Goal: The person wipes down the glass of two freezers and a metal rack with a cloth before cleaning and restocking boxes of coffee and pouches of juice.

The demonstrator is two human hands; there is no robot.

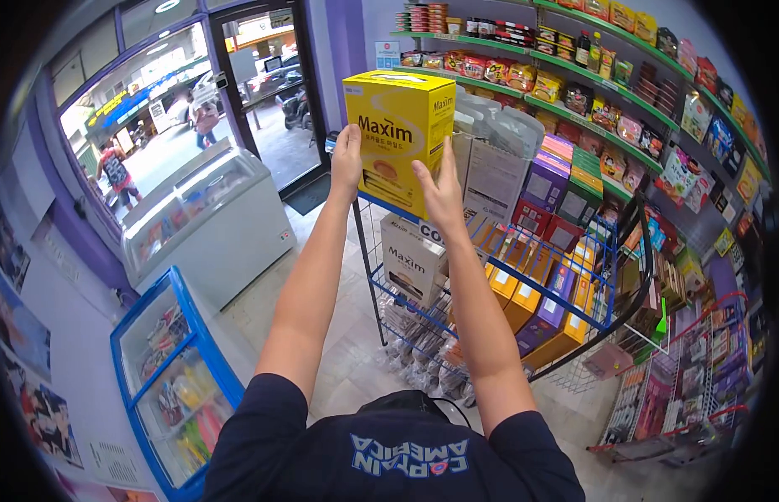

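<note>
Between my two palms stands a yellow Maxim coffee box [389, 138], upright at the top left end of a blue wire rack [544, 289]. My left hand [347, 161] presses its left side, with the fingers partly hidden behind it. Flat along the lower right side lies my right hand [441, 191], thumb on the front face. Grey pouches [498, 151] stand right beside the box, close to my right fingers. On the tier below sits a white Maxim box [412, 259], next to a row of orange and purple boxes [536, 301].
Packed green-edged shelves [573, 63] line the right wall. A white chest freezer [209, 217] stands by the window, and a blue-rimmed freezer [176, 376] is nearer on the left. A red wire rack [682, 376] is at the right. Beyond the glass door [268, 92], people are on the street.
</note>
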